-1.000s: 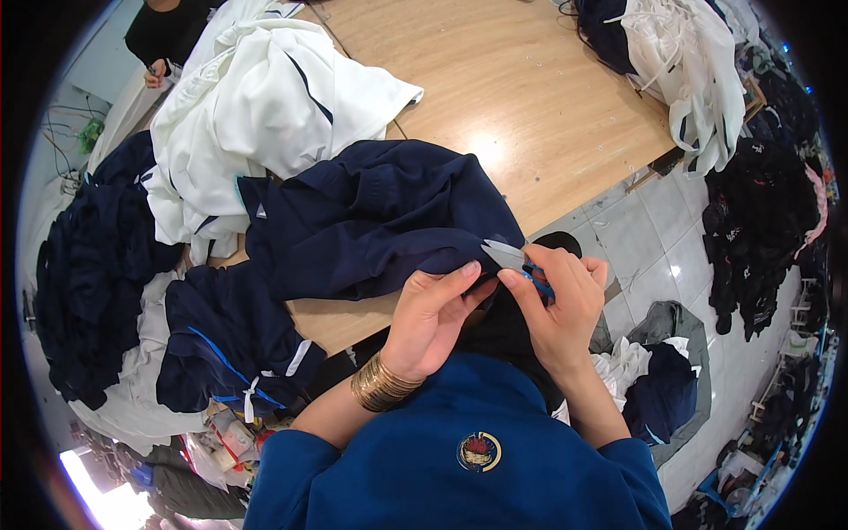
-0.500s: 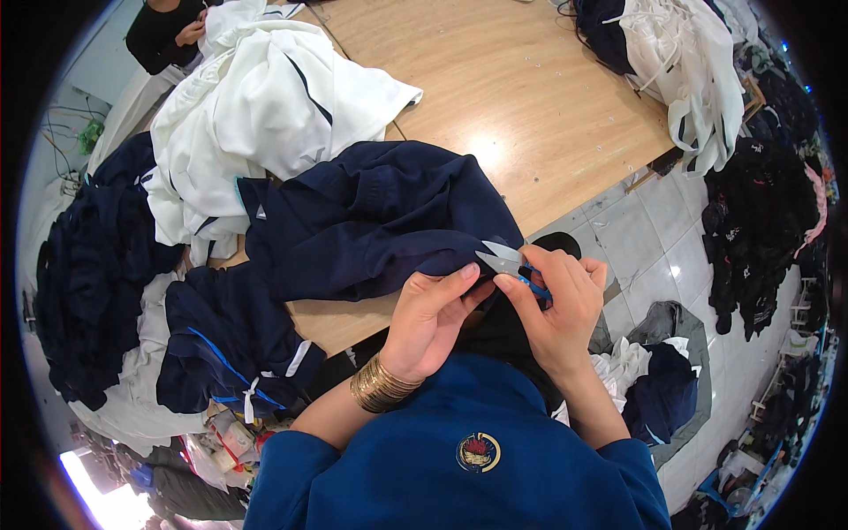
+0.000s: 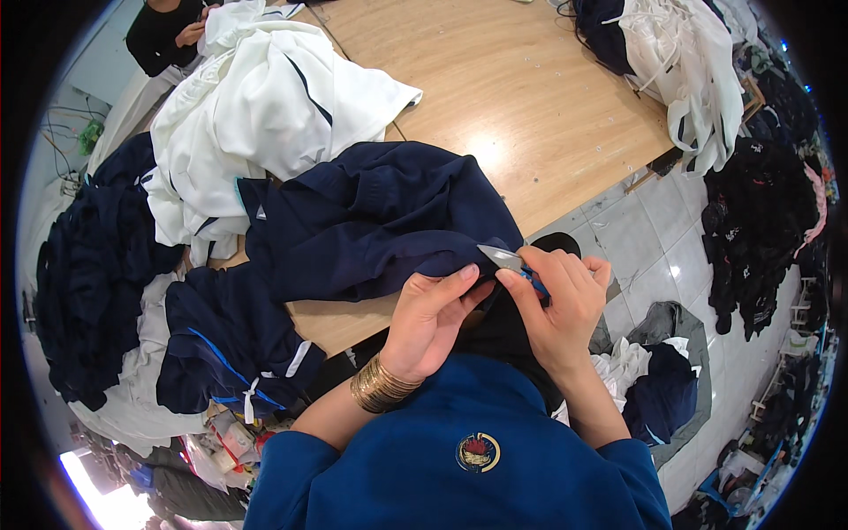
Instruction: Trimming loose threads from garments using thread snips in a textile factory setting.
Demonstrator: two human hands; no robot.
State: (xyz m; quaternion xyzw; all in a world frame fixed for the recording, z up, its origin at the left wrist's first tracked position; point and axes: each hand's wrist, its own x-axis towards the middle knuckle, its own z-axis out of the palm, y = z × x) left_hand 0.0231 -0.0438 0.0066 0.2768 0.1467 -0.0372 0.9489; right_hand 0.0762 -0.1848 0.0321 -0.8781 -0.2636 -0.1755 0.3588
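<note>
At near edge of counter (image 3: pixel 530 115): left hand (image 3: pixel 433 322) fingers pinched on navy garment (image 3: pixel 371 221) hem, right hand (image 3: pixel 561 305) fingers clamped on small snips (image 3: pixel 508 261) touching cloth. Trimming likely under way, white pile (image 3: pixel 265 106) untouched far left.

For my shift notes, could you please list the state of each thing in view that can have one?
Left hand: pinching the garment's edge.
Right hand: gripping small thread snips, blades at the fabric.
Navy garment: crumpled, draped over the table edge.
White garment pile: heaped, unfolded.
Wooden table: partly covered by clothes.
Gold bangles: worn on the left wrist.
</note>
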